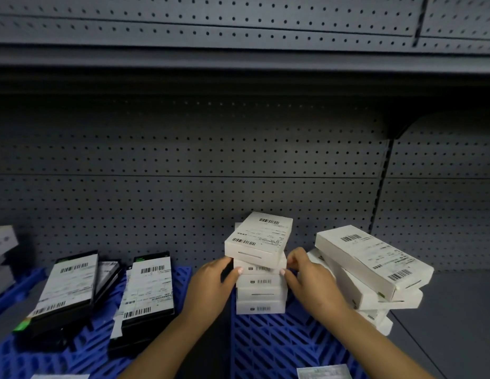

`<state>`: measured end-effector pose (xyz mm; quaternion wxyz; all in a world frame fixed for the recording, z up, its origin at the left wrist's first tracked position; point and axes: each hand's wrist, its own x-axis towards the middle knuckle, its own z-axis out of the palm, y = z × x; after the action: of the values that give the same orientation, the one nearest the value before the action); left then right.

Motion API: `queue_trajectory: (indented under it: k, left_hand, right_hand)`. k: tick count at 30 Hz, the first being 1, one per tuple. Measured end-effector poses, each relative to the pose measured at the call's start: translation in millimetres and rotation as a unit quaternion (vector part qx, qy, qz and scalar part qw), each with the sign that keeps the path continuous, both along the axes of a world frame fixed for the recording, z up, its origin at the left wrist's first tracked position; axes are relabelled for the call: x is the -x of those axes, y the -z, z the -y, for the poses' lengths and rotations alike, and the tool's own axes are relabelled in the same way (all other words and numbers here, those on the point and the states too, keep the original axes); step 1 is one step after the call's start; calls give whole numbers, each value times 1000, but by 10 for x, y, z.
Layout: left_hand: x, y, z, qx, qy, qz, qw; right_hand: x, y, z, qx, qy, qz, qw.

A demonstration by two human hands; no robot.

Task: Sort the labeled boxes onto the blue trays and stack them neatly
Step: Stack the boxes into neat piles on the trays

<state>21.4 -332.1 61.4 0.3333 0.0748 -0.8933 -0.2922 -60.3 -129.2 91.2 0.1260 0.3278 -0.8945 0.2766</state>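
Observation:
A stack of white labeled boxes (260, 285) stands on the right blue tray (268, 343). Its top box (258, 237) lies twisted out of line with those below. My left hand (211, 285) presses the stack's left side and my right hand (309, 280) presses its right side, fingertips on the second box down. A leaning pile of white boxes (369, 265) sits to the right. Two stacks of black labeled boxes, one at the left (67, 285) and one nearer the middle (148, 291), rest on the left blue tray (101, 354).
A grey pegboard wall (183, 173) backs the shelf, with another shelf (238, 58) overhead. Grey boxes (1, 250) sit at the far left. A labeled box corner (323, 372) shows at the bottom edge. Bare grey shelf (451, 324) lies to the right.

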Motion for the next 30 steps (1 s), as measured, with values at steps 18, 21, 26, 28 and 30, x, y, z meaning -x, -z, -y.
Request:
queue_trajectory:
  k: [18, 21, 26, 28, 30]
  left_hand:
    - [-68, -101, 27, -167, 31, 28, 985]
    - [-122, -172, -5, -129, 34, -13, 991]
    - [-207, -229, -64, -30, 8, -65, 997]
    - [-207, -253, -71, 9, -4, -64, 998]
    - [-164, -292, -73, 24, 15, -52, 998]
  right_hand:
    - [-141, -115, -25, 89, -46, 11, 995]
    - [-183, -167, 1, 86, -72, -23, 993]
    - [-110, -187, 43, 53, -52, -50, 996]
    - [-94, -195, 52, 46, -42, -45, 997]
    - [-82, -203, 63, 41, -37, -41, 998]
